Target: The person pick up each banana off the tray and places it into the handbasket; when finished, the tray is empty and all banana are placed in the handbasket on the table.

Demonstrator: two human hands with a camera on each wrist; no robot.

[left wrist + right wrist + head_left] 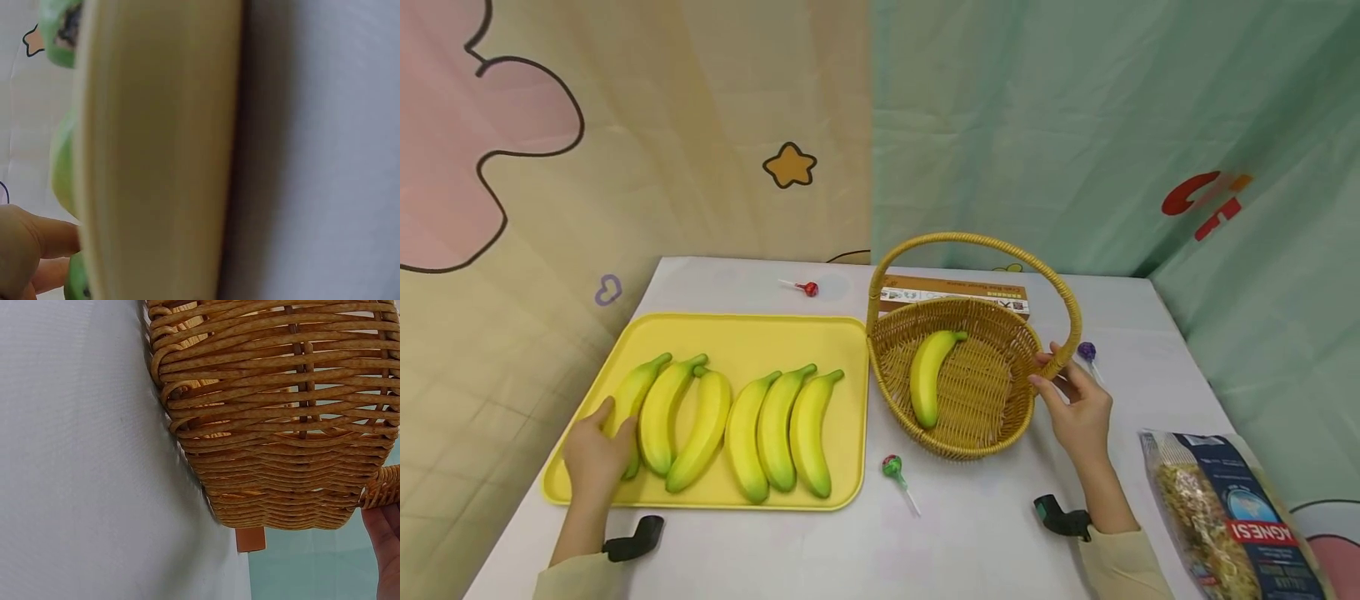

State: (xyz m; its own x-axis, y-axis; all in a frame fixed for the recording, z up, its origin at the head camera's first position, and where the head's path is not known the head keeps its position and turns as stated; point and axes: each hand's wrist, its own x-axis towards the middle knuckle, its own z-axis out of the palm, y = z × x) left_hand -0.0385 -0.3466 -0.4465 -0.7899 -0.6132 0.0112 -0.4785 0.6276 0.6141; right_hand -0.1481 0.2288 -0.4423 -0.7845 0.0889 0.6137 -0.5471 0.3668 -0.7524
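L hand [597, 450] grip curled on leftmost banana [634, 398] in yellow tray [760, 333]. R hand [1078, 408] grip pinches basket [992, 433] handle base; one banana inside.

A staged play or recording corner rather than a lived-in room: cartoon-printed fabric backdrops [700, 125] (pink cloud, star, mint panel) hang behind a white tabletop [970, 533] set with a yellow tray [760, 333] and wicker basket [1000, 433].
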